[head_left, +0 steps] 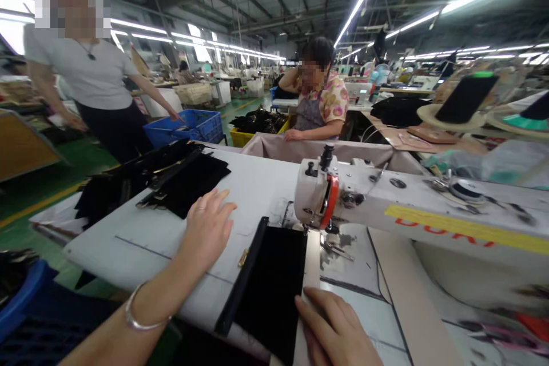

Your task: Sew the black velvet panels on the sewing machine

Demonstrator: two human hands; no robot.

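A black fabric panel (pixel 274 280) lies on the white sewing machine table, its right edge against a pale beige strip (pixel 311 263) that runs under the machine's presser foot. A dark bar-like edge with a small gold-coloured metal piece (pixel 243 257) borders the panel's left side. My right hand (pixel 337 323) grips the panel's right edge and the strip, fingers bent over them in front of the needle area. Fingers apart and holding nothing, my left hand (pixel 211 223) hovers over the table, between the panel and a stack of black pieces (pixel 193 183). The sewing machine head (pixel 315 194) stands just beyond the panel.
A person in a floral shirt (pixel 334 97) sits across the table behind a fabric-lined trough (pixel 274 151). Another person (pixel 94 74) stands at left near a blue crate (pixel 201 123). A blue basket (pixel 26 303) is at lower left; thread cones (pixel 467 97) stand at right.
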